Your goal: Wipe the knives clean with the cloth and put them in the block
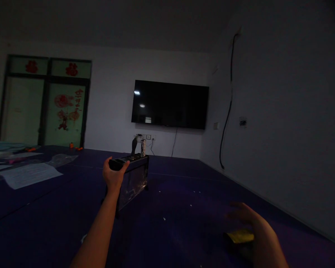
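Note:
A dark, long box with clear-looking side panels (134, 186) stands on short legs on the purple surface. My left hand (114, 176) is closed around the black upper part at its near end, thumb on the right side. On top of the box, toward the far end, stand a black handle-like piece (134, 147) and a pale upright cylinder (143, 148). Lower right, my right hand (247, 216) hovers apart from the box, its fingers stretched to the left and somewhat blurred. Just below it lies a yellow and black item (240, 236), partly hidden by the wrist; its kind is unclear.
The purple surface (181, 230) carries small white scraps. Printed papers (30, 175) and clear plastic (63, 160) lie at left, with small orange objects (72, 145) farther back. A television (170, 104) hangs on the far wall; a black cable (226, 123) runs down the right wall.

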Available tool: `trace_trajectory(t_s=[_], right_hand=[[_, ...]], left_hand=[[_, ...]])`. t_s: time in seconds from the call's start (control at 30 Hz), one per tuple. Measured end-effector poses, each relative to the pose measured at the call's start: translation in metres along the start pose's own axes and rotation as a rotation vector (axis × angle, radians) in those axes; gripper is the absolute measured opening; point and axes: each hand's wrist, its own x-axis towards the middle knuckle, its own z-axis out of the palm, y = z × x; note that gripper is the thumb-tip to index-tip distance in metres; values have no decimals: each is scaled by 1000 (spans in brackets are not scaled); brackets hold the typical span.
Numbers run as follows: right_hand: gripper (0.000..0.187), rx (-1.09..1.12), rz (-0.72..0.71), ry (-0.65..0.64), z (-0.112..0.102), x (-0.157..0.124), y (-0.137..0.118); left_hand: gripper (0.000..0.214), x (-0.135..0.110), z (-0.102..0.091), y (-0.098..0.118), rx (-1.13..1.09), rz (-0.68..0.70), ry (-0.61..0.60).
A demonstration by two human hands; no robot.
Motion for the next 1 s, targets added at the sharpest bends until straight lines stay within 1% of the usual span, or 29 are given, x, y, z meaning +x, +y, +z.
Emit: trace_trajectory(t_s=[0.1,0.17,0.33,0.47,0.53,0.63,0.73,0.83,0.9,1.0], right_hand=[[26,-42,30,-105,6,-3,5],[27,-63,20,-142,8,-4,4],[26,-87,-39,-192,8,-9,-3],[20,-65,-88,-227,9,-15,-8],[24,-31,-128,-238,8,-20,-14],[34,69,-243,-261,4,-27,-33],[42,211,-401,-298,1,-38,-63],[50,360,-548,-293,2,-51,-95],[50,444,-615,-277,6,-60,-114],[47,555,-667,-247,15,-70,-135]], left_hand=[[73,-1,1,-10,15,-5,11],[72,-3,3,-15,26,-3,9],[70,-8,5,-23,30,1,3],[70,-9,5,-27,26,11,-15],[70,-8,4,-29,23,19,-19],[70,-7,3,-29,26,19,-11],[72,-7,1,-29,41,7,7],[73,-9,-3,-28,76,7,-5],[73,-9,-7,-25,143,37,-29],[64,-6,-13,-12,269,158,-16]])
